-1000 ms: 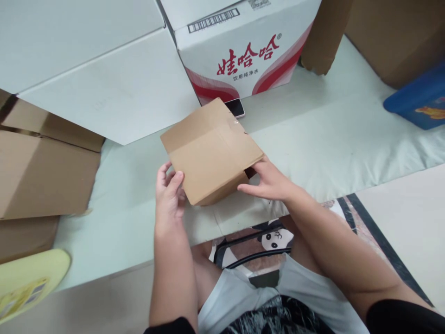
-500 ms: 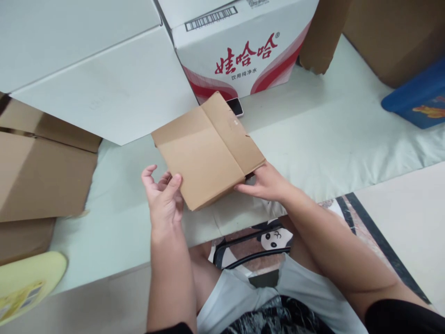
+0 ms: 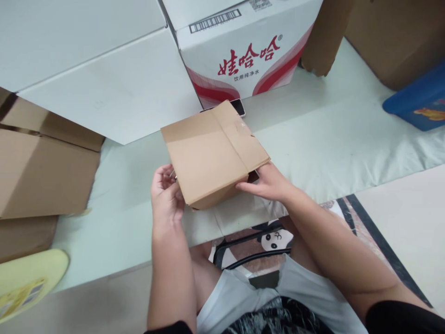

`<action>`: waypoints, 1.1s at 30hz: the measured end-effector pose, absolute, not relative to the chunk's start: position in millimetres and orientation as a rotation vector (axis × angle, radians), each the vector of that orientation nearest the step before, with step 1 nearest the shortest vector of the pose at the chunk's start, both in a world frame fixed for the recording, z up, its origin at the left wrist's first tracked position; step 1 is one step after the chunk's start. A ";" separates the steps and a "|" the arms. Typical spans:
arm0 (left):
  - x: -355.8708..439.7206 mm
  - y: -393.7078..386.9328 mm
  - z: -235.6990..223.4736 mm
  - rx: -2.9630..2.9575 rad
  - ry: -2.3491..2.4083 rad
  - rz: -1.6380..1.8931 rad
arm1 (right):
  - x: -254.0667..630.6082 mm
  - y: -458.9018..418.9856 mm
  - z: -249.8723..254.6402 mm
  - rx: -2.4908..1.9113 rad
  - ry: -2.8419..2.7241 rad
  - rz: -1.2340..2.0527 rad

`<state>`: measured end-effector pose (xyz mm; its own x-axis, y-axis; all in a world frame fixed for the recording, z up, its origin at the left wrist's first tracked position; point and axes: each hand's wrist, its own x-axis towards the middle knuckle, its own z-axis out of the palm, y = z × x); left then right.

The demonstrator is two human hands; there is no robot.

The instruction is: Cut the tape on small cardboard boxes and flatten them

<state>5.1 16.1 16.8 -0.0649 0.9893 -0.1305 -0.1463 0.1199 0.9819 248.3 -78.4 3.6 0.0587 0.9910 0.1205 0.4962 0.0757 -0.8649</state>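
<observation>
A small brown cardboard box (image 3: 205,157) is tilted above the pale green cloth, with a creased flap along its right side. My left hand (image 3: 167,192) is at its left edge, fingers curled and thumb against the side. A tiny pale bit shows near those fingertips, too small to make out. My right hand (image 3: 266,182) grips the right end: its fingers go in under the flap and are hidden, while the thumb lies along the near side. A dark gap shows at that end. Behind the box, a dark-screened device (image 3: 238,107) is partly covered.
A white carton with red lettering (image 3: 243,60) and a plain white box (image 3: 114,102) stand behind. Brown cartons (image 3: 48,171) are at the left, above a yellow container (image 3: 31,283). A blue container (image 3: 417,99) stands right on the pale green cloth (image 3: 330,139).
The cardboard box shifted left and then back right, its flap crease showing more clearly now. My left fingers spread away from its edge, then curled in again. My right hand stayed at the flap.
</observation>
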 end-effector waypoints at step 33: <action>6.6 13.1 5.3 1.073 1.318 0.999 | 243.8 -79.1 -5.8 -1.353 -0.865 0.930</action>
<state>6.6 13.1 5.3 0.0214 0.9724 -0.2322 0.0390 0.2313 0.9721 243.8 -79.1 -5.8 0.4001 0.9162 -0.0208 -0.0452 -0.0029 -0.9990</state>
